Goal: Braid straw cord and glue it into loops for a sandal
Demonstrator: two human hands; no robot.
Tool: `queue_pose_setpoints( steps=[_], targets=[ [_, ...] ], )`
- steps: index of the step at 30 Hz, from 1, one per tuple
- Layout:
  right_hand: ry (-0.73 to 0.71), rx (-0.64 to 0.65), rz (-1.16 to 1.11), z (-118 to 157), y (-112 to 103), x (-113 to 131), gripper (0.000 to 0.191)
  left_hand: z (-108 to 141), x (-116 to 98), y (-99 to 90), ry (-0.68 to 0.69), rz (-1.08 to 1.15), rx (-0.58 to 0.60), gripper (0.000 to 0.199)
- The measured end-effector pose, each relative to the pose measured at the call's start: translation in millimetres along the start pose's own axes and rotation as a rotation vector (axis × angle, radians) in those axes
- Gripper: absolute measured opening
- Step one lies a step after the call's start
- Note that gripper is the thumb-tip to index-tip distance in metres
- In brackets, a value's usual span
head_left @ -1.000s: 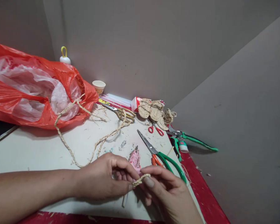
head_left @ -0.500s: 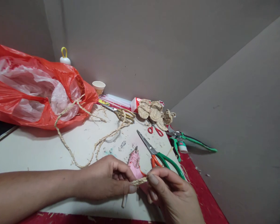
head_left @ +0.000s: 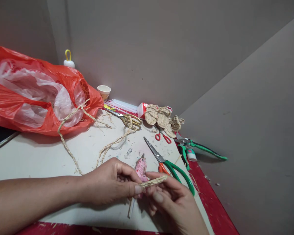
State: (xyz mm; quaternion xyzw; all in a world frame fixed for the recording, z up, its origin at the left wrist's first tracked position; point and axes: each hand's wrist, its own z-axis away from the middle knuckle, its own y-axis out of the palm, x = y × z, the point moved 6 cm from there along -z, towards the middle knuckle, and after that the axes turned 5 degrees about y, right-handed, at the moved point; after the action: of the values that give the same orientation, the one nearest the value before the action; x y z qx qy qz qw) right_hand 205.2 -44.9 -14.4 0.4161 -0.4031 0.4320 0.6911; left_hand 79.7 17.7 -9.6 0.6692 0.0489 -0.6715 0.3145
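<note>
straw braid (head_left: 154,181) is clamped in the left hand (head_left: 112,182), right hand (head_left: 178,197) with grip apart, bottle label (head_left: 190,152) too small to read.

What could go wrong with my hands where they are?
The pale, plaited straw cord might slip or loosen: the left hand pinches it, but the thumb of the right hand stands apart from it. The pink glue gun with a dark metal tip lies close by; if hot, it could burn you, though heat can't be seen. The right hand might also knock the steel scissors with green and orange handles just beyond it.
</note>
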Motion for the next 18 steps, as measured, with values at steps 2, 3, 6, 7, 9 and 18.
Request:
queue_pose_setpoints(
  steps=[2,3,6,7,9,18],
  targets=[
    [-0.016,-0.007,0.05,1,4,2,0.028,0,1,1.6,0.01,0.025,0.039,0.025],
    [-0.04,0.001,0.065,2,6,4,0.023,1,2,2.0,0.008,0.029,0.055,0.026],
    [-0.087,0.033,0.069,2,10,7,0.017,1,2,1.8,-0.018,0.028,0.089,0.028],
    [-0.077,0.047,0.054,1,9,7,0.017,1,2,1.3,-0.032,0.031,0.097,0.029],
    [-0.042,0.071,0.003,0,8,4,0.017,0,1,-1.1,-0.051,0.041,0.088,0.032],
    [-0.008,0.15,-0.083,-5,5,-3,0.017,-2,4,-3.9,-0.028,0.064,0.042,0.03]
  ],
)
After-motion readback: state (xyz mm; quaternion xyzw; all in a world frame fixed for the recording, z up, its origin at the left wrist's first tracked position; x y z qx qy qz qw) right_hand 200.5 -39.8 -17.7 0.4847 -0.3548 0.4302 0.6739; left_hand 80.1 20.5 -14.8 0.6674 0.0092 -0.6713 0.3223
